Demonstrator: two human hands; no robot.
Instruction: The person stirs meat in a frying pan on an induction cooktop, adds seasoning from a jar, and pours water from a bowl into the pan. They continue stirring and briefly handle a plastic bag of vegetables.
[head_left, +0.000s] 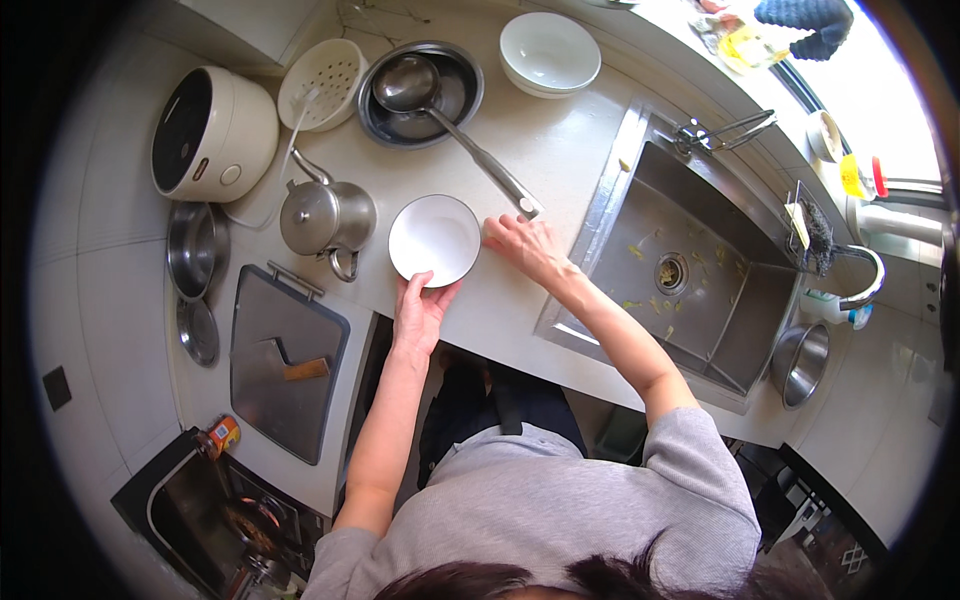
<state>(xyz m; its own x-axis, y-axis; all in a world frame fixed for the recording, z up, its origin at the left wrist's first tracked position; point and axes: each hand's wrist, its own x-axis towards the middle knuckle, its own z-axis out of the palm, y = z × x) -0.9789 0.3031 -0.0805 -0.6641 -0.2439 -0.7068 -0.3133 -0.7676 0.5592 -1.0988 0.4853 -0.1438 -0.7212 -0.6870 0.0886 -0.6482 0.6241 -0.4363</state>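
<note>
My left hand (421, 311) grips the near rim of a white bowl with a dark edge (435, 238), its thumb over the rim and its fingers beneath. Just right of the bowl, my right hand (525, 244) is low over the counter with its fingers bent; whether it holds anything small is hidden. Close beyond those fingers lies the handle end of a metal ladle (487, 161), whose head rests in a dark-rimmed metal basin (469, 82). A lidded metal kettle (319, 217) stands left of the bowl.
On the right is a steel sink (690, 247) with food scraps around its drain. White bowls (551, 52), a perforated white basket (319, 82) and a rice cooker (225, 135) stand along the back. A cleaver (300, 367) lies on a cutting board (277, 416) at left, near the stove.
</note>
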